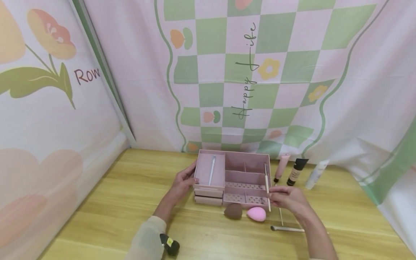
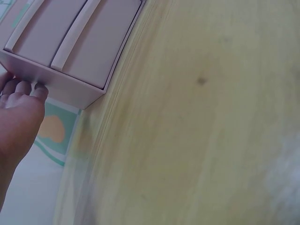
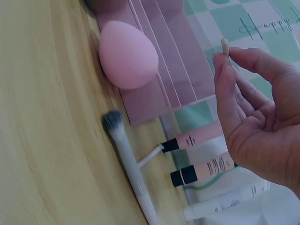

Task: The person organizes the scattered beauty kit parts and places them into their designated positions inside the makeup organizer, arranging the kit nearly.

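At the right-hand wall of the pink organizer [image 1: 234, 160], a slim pale brush [image 1: 267, 186] runs front to back in the head view, its darker tip at the far end; how far it tilts, and whether it touches that wall, cannot be told. The right hand [image 1: 292, 202], just outside the same wall, pinches the handle between thumb and fingers, the gap narrowed to the shaft. On the organizer's left side, the left hand [image 1: 182, 186] grips the box, fingers against the outer wall and thumb at the near edge.

The brush should be very light and stiff, and its thin, smooth-looking shaft could roll or twist under a slack pinch. The tip is likely the delicate part, so the handle is the place to take hold. The organizer looks rigid but light enough to slide if nudged; a hold on its side suits it.

Just in front of the organizer lie a brown sponge [image 1: 233, 211] and a pink sponge [image 1: 256, 214], both probably soft enough to dent. To its front right, a thicker brush [image 1: 287, 229] lies on the table [image 1: 130, 216]; three tubes [image 1: 297, 173] are set out to its right.
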Demonstrator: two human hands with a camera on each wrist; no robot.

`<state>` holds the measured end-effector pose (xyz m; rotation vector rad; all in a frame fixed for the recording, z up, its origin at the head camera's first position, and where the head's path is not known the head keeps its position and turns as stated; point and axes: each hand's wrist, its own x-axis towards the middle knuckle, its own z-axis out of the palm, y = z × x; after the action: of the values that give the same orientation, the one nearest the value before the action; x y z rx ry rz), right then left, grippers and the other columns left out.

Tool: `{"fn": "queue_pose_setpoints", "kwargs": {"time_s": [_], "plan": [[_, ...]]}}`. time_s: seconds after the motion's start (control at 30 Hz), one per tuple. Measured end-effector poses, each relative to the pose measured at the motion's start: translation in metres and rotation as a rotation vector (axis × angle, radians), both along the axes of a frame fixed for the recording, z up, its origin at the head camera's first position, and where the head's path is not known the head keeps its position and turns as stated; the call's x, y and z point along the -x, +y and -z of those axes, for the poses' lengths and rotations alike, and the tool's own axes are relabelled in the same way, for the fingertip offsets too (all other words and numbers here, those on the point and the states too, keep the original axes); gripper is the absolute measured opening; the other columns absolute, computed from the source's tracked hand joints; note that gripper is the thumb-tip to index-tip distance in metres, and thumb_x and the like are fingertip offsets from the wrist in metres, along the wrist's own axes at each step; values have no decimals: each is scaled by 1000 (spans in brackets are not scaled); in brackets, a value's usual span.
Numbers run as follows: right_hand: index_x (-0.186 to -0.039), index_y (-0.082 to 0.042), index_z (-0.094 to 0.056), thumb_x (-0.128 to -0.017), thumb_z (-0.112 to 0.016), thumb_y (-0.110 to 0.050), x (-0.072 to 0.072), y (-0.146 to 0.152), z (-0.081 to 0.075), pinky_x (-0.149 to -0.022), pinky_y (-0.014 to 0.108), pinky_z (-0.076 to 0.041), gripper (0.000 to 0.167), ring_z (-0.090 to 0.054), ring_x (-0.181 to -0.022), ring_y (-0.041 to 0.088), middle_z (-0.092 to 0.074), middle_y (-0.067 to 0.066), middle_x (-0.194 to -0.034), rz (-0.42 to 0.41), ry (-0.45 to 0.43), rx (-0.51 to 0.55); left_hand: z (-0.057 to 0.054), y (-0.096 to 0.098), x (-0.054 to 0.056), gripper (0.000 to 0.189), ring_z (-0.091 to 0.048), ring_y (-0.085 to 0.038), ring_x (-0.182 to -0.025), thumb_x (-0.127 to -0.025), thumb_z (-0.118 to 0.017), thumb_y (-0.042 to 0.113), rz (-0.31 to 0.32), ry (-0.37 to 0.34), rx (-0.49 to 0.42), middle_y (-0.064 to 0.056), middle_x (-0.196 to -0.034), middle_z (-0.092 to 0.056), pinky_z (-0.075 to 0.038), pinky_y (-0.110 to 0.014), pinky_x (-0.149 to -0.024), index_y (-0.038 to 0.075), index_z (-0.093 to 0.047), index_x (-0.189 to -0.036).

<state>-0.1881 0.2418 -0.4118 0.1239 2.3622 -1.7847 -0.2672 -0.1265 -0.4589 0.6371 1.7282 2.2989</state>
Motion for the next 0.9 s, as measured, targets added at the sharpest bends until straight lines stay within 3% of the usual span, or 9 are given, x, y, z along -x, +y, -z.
{"fn": "queue_pose_setpoints", "kwargs": {"time_s": [0.27, 0.63, 0.9], "plan": [[-127, 18, -57, -91, -68, -7, 0, -13, -3, -76, 18, -64, 46, -70, -75, 4, -78, -1, -94, -5, 8, 37, -1, 1, -1, 80, -10, -39, -159, -87, -52, -5, -6, -2, -4, -23, -170, -8, -32, -28, -123, -7, -16, -158], [-127, 18, -57, -91, -68, -7, 2, -26, -7, -75, 18, -64, 46, -70, -78, 5, -75, -1, -91, -12, 3, 41, 0, 0, -2, 79, -10, -42, -158, -88, -50, -7, 4, -1, -3, -26, -170, -8, -42, -19, -117, -8, -14, -158], [-128, 17, -58, -91, -68, -10, 6, -37, -11, -76, 17, -64, 46, -70, -78, 4, -76, -3, -91, -30, 6, 41, -1, 1, -2, 77, -9, -39, -159, -88, -49, -8, -10, -10, 0, -25, -170, -7, -34, -20, -121, -10, -14, -157]]}}
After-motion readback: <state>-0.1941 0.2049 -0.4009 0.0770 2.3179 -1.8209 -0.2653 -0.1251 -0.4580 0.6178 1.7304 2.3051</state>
